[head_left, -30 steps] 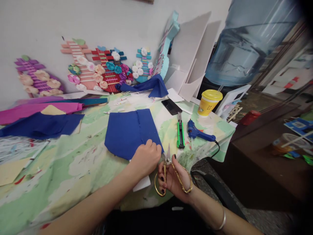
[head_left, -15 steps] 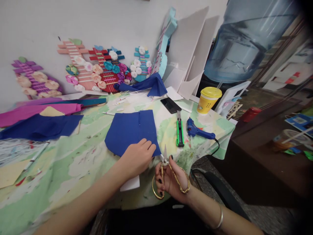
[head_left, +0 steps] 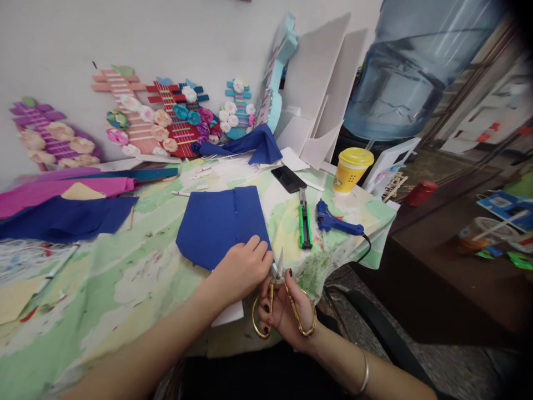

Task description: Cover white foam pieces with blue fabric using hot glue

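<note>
A dark blue sheet [head_left: 216, 222], perhaps crepe paper or cloth, lies on the table with a seam-like line running down it. My left hand [head_left: 245, 265] has its fingers curled over the sheet's lower right corner, and its fingertips are hidden. In my right hand [head_left: 287, 319] are scissors [head_left: 275, 278] with gold handles, the fingers through the loops. Their blades are apart and point away from me, at the sheet's right corner by my left hand. Below my left wrist a white piece [head_left: 229, 314] shows at the table's edge.
Right of the sheet lie a phone [head_left: 288, 179], a green utility knife [head_left: 305, 225] and a blue glue gun [head_left: 337, 223] with a cord. Behind them stands a yellow-lidded cup [head_left: 353, 171]. Flower-decorated guitar shapes [head_left: 179, 119] lean on the wall. Coloured sheets [head_left: 75, 214] lie at left.
My left hand has slid slightly right along the sheet, closer to the scissors. The scissors and right hand have shifted a little left. The whole view has moved slightly.
</note>
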`<state>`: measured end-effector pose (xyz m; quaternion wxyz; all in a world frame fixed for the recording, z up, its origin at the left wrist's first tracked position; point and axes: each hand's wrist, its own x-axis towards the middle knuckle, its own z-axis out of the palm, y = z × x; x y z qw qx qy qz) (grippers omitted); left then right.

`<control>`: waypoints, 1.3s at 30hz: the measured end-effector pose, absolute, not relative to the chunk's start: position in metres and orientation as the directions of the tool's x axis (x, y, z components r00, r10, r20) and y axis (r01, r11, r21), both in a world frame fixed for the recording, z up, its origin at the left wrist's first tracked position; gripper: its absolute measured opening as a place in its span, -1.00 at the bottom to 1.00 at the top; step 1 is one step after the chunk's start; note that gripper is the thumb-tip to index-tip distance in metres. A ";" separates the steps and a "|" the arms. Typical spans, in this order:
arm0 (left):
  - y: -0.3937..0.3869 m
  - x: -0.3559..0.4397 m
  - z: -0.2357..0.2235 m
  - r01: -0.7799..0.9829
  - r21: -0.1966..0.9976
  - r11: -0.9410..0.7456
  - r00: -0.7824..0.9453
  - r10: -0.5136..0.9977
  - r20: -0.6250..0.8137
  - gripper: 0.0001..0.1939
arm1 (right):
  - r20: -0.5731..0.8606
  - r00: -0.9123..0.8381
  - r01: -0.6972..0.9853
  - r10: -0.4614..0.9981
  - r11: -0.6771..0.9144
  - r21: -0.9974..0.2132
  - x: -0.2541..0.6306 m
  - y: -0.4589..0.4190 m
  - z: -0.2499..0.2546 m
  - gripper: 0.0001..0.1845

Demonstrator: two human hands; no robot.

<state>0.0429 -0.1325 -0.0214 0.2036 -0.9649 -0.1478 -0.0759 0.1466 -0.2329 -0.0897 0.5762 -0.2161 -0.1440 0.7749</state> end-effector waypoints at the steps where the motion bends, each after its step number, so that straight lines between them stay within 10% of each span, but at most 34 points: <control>1: -0.132 0.042 -0.021 0.313 -0.374 -0.873 0.946 0.251 0.204 -0.90 | -0.167 -0.243 -0.829 0.956 -0.294 -0.476 0.147 -0.233 -0.089 -0.40; 39: -0.134 0.037 -0.026 0.234 -0.427 -0.873 0.948 0.106 0.301 -0.80 | -0.207 -0.127 -0.907 0.970 -0.198 -0.371 0.135 -0.231 -0.088 -0.37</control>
